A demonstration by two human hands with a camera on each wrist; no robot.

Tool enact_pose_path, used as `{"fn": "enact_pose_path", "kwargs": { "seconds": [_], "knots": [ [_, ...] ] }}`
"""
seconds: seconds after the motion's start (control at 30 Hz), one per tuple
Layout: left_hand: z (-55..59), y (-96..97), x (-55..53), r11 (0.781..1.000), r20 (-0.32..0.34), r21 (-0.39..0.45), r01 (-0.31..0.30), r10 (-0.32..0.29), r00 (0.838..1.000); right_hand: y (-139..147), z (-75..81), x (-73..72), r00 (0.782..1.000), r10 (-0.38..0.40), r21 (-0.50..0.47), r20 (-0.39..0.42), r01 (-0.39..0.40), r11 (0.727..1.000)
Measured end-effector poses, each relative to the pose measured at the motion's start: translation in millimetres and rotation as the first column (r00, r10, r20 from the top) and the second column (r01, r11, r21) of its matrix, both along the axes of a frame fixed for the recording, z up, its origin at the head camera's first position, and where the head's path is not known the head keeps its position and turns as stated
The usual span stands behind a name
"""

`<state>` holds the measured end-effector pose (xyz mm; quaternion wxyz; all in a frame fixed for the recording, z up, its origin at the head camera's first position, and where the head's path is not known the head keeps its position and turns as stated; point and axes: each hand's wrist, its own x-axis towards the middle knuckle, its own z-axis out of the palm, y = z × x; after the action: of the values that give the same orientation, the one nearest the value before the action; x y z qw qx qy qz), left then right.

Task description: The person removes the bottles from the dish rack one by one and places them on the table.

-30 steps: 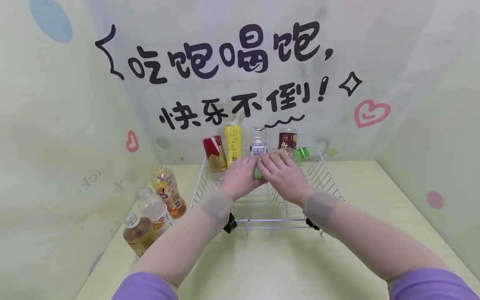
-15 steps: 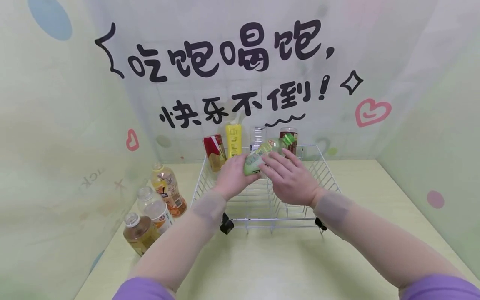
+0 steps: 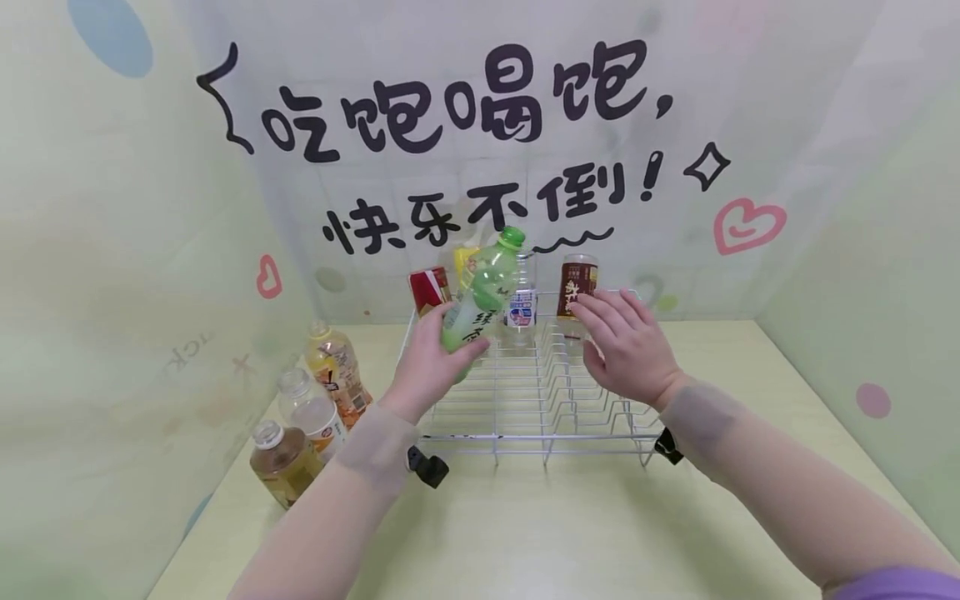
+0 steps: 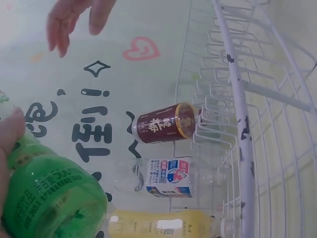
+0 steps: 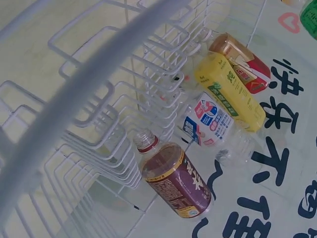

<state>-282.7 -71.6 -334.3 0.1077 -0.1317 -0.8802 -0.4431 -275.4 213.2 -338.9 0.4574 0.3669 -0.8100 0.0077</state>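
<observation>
My left hand [image 3: 427,362] grips a green plastic bottle [image 3: 491,279] around its lower part, over the left side of the white wire rack [image 3: 517,437]. The bottle leans with its green cap up and to the right. In the left wrist view the green bottle [image 4: 54,198] shows its base toward the camera. My right hand [image 3: 630,346] holds nothing; its spread fingers overlap the lower part of a brown-labelled bottle [image 3: 576,279] in the head view. That brown-labelled bottle [image 5: 176,181] stands upside down in the rack, neck among the wires.
Also upended along the rack's back are a clear bottle [image 5: 210,121], a yellow-labelled bottle [image 5: 230,91] and a red-and-gold bottle [image 5: 242,62]. On the table at left stand an orange-labelled bottle [image 3: 337,367], a clear bottle [image 3: 311,412] and a brown-drink bottle [image 3: 285,467].
Both hands were on the green bottle, which lay slanted with its cap to the right. It has turned more upright and moved left in my left hand; my right hand has let go and moved right.
</observation>
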Motion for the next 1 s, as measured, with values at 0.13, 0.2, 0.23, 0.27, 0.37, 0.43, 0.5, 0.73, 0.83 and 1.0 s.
{"fn": "enact_pose_path", "kwargs": {
  "seconds": [0.13,0.2,0.23,0.27,0.37,0.43,0.5,0.73,0.83,1.0],
  "knots": [
    [6.6,-13.4,17.1,0.994,-0.010,0.102,0.048,-0.047,0.999,7,-1.5,-0.4,1.000,-0.017,-0.023,0.006,0.017,1.000],
    [11.9,-20.2,27.6,0.984,-0.034,0.157,0.080,-0.076,0.997,10,-2.3,-0.7,1.000,-0.018,-0.043,0.004,0.018,0.999],
    [12.4,-24.5,31.6,0.978,-0.054,0.184,0.097,-0.089,0.995,12,-3.1,-0.9,1.000,-0.022,-0.050,0.005,0.023,0.998],
    [12.7,-29.1,35.9,0.973,-0.067,0.207,0.106,-0.094,0.993,13,-4.0,-1.2,1.000,-0.025,-0.058,0.006,0.025,0.998],
    [8.5,-43.4,47.4,0.966,-0.102,0.241,0.090,-0.067,0.992,18,-6.7,-1.8,0.999,-0.036,-0.080,0.016,0.037,0.996],
    [2.0,-52.8,54.4,0.967,-0.112,0.249,0.059,-0.032,0.993,20,-8.1,-1.7,0.999,-0.044,-0.088,0.023,0.046,0.995],
    [-1.9,-60.1,64.1,0.966,-0.117,0.258,0.032,-0.002,0.993,22,-8.8,-1.8,0.999,-0.048,-0.093,0.025,0.051,0.994],
    [-20.0,-78.6,99.9,0.946,-0.149,0.325,0.008,0.042,0.988,26,-11.0,-1.6,0.997,-0.062,-0.092,0.042,0.066,0.994],
    [-30.0,-84.6,111.4,0.944,-0.173,0.328,0.016,0.043,0.984,27,-12.1,-1.6,0.996,-0.067,-0.091,0.053,0.072,0.993],
    [-51.6,-93.6,123.3,0.941,-0.115,0.338,-0.012,0.054,0.992,30,-12.6,-1.7,0.994,-0.078,-0.095,0.070,0.085,0.992]
  ]
}}
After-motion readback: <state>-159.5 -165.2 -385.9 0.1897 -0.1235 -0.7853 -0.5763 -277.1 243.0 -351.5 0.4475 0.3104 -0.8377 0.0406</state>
